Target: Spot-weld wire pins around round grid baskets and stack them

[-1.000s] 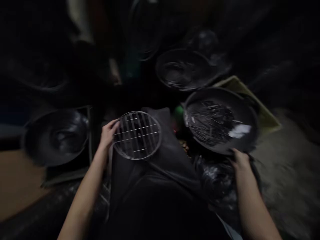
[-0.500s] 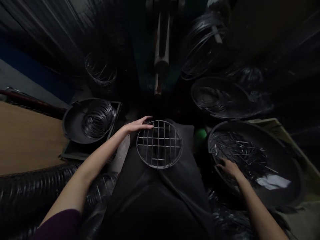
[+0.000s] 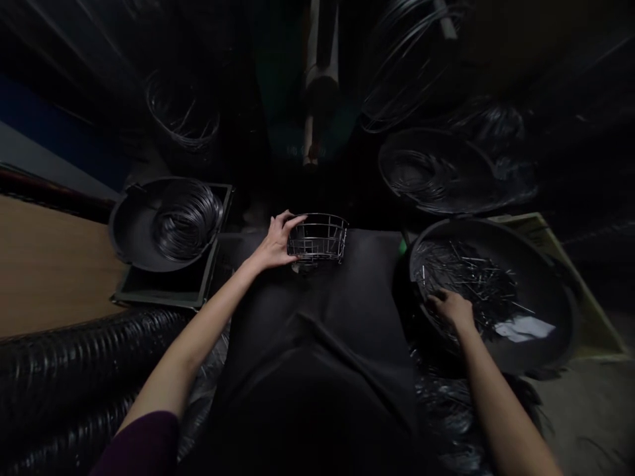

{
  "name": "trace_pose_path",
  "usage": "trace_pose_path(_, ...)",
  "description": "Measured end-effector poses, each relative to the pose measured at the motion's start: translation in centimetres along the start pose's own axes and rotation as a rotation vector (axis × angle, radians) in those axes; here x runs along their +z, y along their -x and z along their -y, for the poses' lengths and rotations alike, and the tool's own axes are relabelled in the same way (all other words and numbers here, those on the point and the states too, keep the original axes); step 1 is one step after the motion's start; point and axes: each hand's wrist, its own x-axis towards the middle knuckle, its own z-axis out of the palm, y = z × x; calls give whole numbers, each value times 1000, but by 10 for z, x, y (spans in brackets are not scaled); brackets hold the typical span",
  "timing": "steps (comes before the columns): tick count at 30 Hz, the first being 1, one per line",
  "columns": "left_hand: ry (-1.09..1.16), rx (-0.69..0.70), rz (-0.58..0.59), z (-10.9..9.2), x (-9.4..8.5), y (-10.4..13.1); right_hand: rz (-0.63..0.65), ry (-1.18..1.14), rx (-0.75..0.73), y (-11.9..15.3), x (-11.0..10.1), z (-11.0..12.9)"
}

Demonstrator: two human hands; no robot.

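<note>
Now that you've turned the round silver wire basket (image 3: 320, 238), left of the wide black pan (image 3: 540, 281), its side faces you, gripped by your left hand (image 3: 278, 244); your right hand (image 3: 452, 309), inside the pan, has an unclear hold.

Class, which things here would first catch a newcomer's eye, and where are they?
A wire basket at the centre, gripped by the left hand. To the right, the right hand is at a wide pan of thin rods. At left, a coil sits in another pan.
</note>
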Motion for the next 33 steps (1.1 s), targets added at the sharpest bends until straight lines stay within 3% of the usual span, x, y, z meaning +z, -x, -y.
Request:
trace_pose_path(3, -51, -79, 16, -2, 3, 2, 4, 87, 58, 11, -21, 3)
trace_pose_path(5, -53, -86, 1, -4, 1, 1, -72, 45, 55, 24, -40, 15)
trace_pose_path(7, -24, -43, -31, -5, 0, -1, -139, -229, -6, 42, -58, 42)
trace_pose_path(8, -10, -14, -50, -5, -1, -2, -101, -435, -61, 52, -65, 62)
trace_pose_path(9, 0, 13, -69, -5, -1, -3, 5, -644, -127, 63, -71, 85)
trace_pose_path(11, -1, 44, -96, -6, -1, -6, 413, -901, -257, 82, -79, 139)
trace_pose_path(13, -19, 47, -101, -10, -3, -9, 771, -907, -369, 92, -80, 194)
trace_pose_path(14, -27, 49, -95, -12, -5, -11, 822, -873, -434, 94, -80, 219)
trace_pose_path(15, -34, 54, -88, -15, -8, -12, 787, -820, -515, 94, -79, 240)
trace_pose_path(17, -40, 69, -88, -21, -15, -16, 523, -662, -717, 91, -77, 269)
trace_pose_path(19, -36, 81, -107, -25, -24, -19, 233, -462, -915, 88, -73, 282)
trace_pose_path(21, -32, 77, -135, -28, -33, -23, 71, -304, -1061, 85, -70, 286)
trace_pose_path(25, -31, 43, -163, -28, -48, -34, -63, -167, -1197, 75, -68, 289)
trace_pose_path(33, -33, 32, -224, -17, -61, -63, -238, -196, -1380, 42, -85, 310)
